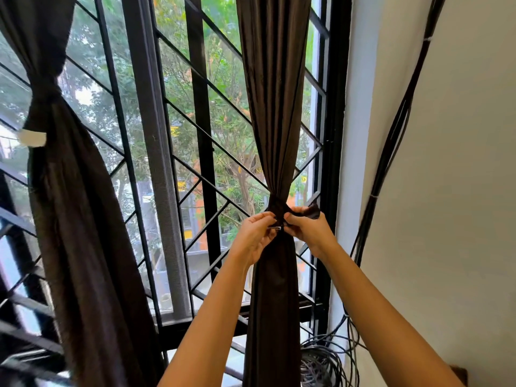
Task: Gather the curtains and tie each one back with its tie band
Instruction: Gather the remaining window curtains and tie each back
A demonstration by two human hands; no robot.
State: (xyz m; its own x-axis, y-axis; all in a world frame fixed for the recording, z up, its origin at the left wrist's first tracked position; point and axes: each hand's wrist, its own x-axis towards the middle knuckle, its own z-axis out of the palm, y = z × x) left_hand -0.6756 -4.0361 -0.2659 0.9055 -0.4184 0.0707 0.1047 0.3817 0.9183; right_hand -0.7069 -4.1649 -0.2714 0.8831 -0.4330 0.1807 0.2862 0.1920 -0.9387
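Observation:
A dark brown curtain (273, 107) hangs right of centre, bunched into a narrow waist where a matching brown tie band (276, 208) wraps it. My left hand (255, 236) pinches one end of the band at the front of the waist. My right hand (307, 230) grips the other end, and a short tail (314, 212) sticks out above its knuckles. Both hands meet at the front of the bunch. A second brown curtain (72, 219) on the left is gathered, with its own band (42, 107) around it and a pale tab (33, 138) showing.
Behind the curtains stands a window with a black diagonal metal grille (195, 152). A white wall (446, 191) rises on the right with black cables (391, 135) running down it. Coiled cables (321, 361) lie by the sill at lower right.

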